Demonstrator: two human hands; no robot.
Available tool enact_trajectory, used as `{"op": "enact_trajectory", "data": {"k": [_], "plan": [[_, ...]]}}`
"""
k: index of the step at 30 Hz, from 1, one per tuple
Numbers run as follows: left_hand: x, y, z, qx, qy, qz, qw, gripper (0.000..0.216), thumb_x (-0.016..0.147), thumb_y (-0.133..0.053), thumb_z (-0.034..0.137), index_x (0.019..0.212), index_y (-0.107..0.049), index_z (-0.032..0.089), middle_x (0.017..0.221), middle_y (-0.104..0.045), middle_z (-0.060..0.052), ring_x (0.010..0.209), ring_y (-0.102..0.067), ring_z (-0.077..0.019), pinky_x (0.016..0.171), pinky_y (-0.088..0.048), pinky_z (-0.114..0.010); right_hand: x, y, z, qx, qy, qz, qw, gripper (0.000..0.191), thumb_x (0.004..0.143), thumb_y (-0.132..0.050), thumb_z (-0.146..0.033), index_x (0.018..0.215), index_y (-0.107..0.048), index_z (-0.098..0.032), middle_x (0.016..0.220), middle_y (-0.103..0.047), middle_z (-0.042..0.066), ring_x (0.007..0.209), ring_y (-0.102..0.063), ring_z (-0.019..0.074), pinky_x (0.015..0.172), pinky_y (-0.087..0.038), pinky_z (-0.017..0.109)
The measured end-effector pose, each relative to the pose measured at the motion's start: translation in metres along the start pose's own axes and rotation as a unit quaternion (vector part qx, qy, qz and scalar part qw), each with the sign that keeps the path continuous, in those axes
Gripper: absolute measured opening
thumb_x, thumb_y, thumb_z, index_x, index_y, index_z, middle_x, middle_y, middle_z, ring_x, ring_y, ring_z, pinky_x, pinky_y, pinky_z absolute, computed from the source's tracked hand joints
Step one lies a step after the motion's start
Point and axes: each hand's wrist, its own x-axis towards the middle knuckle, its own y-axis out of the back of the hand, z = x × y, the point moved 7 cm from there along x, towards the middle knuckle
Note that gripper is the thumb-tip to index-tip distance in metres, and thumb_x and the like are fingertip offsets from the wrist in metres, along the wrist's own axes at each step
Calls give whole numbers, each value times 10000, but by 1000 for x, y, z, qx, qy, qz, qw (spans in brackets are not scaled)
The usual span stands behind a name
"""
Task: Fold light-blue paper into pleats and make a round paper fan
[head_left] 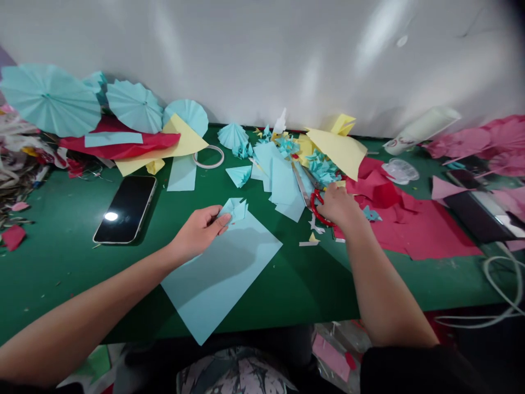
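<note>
The small folded paper [237, 210] is showing light blue, with overlapping flat layers, sharp creases and pointed corners on its upper right side. It is sitting at the fingertips of the left hand [205, 224], whose thumb and fingers are pinching its lower left edge, and in this view it is overlapping the far corner of a flat blue sheet [229, 273]. The right hand [338, 203] is reaching to the red-handled scissors [313, 203], its fingers bending at the loops; whether they are gripping I cannot tell. The sheet is lying cornerwise on a green table [295, 295], its near corner reaching the table's edge. A phone [127, 210] is resting face up on the left, loose blue pieces [287, 183] are lying near the blades, red paper [426, 235] is spreading on the right, pleated blue fans [51, 101] are standing far left, and a pale wall [262, 60] is rising behind
</note>
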Motion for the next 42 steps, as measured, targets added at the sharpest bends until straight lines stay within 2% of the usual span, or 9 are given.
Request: {"op": "enact_trajectory", "data": {"k": [6,11,14,15,19,21,27,31,42], "plan": [[15,16,41,125,-53,37,990,349,825,-472,382,564,-350,184,509,-391,48,464,-340,-72,458,-255,-211,-2,31,17,101,-49,102,988,488,679,-527,-128,1132,-391,-6,974,-572,267,915,-572,351,648,-430,371],[37,20,79,171,-119,55,977,323,815,-475,345,574,-326,191,504,-302,57,471,-302,-78,463,-226,-221,-3,40,23,309,-52,135,940,321,693,-609,-386,869,-504,-139,777,-573,159,747,-570,291,552,-409,361],[48,19,89,183,-114,59,975,322,825,-465,335,578,-319,190,505,-315,53,461,-301,-74,452,-204,-223,-8,28,-6,458,33,25,888,391,694,-576,-559,633,-420,-205,521,-432,-8,479,-453,134,423,-343,261],[51,18,91,177,-108,58,977,319,828,-463,331,581,-317,190,503,-322,53,451,-287,-70,446,-196,-222,-14,21,-25,554,81,-58,827,415,683,-598,-561,619,-388,-209,508,-396,-34,441,-396,96,402,-311,236],[61,20,88,131,-85,49,987,320,831,-469,325,589,-305,195,490,-299,60,426,-243,-58,420,-164,-216,-42,12,-71,663,162,-182,708,509,690,-520,-674,624,-357,-196,537,-384,-57,422,-316,40,369,-229,178],[65,24,83,105,-80,44,990,320,831,-473,344,593,-320,194,492,-274,63,422,-247,-57,412,-159,-212,-51,7,-82,681,180,-217,676,511,712,-473,-694,682,-377,-193,589,-415,-47,453,-344,46,374,-237,168],[73,36,71,-31,-53,21,998,297,822,-500,408,645,-419,183,500,-278,68,418,-236,-49,405,-189,-199,-63,7,-82,642,259,-245,679,531,775,-347,-699,854,-473,-189,778,-482,20,584,-396,90,450,-338,213],[71,36,75,-91,-35,32,995,267,807,-523,384,654,-443,180,500,-282,69,424,-230,-49,411,-174,-202,-75,23,-81,574,323,-217,721,474,819,-325,-649,940,-474,-217,919,-486,56,781,-468,154,591,-414,269],[63,33,86,84,-77,72,991,326,801,-496,395,579,-417,170,498,-285,59,441,-259,-58,416,-180,-209,-88,32,-85,486,348,-188,779,502,820,-248,-674,939,-438,-225,964,-520,68,812,-508,174,669,-448,300]]}}
